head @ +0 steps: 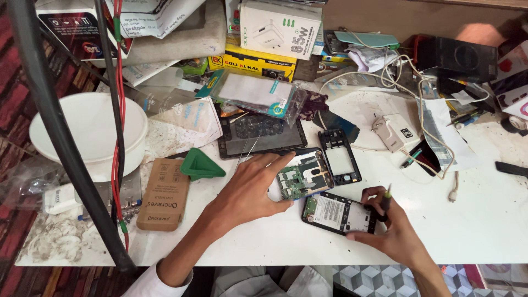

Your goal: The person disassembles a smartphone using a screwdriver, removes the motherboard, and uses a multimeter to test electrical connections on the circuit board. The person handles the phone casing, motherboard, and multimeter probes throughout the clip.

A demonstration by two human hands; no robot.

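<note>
My left hand (pixel 250 190) rests on the white table, its fingers laid over the left edge of an opened phone body (pixel 301 177) with a green circuit board showing. My right hand (pixel 393 231) grips a small screwdriver (pixel 386 199) with a green-tipped handle and touches the right end of a second opened phone (pixel 338 213), which lies flat with a white battery label facing up. A black phone frame (pixel 340 157) lies just beyond the two phones.
A dark tablet (pixel 261 135) lies behind the phones. A green triangular pick (pixel 201 165), a brown cardboard sleeve (pixel 163 193) and a white bowl (pixel 88 132) sit to the left. Boxes, a white charger (pixel 391 132), cables and pens crowd the back. A black pole (pixel 60 143) crosses the left.
</note>
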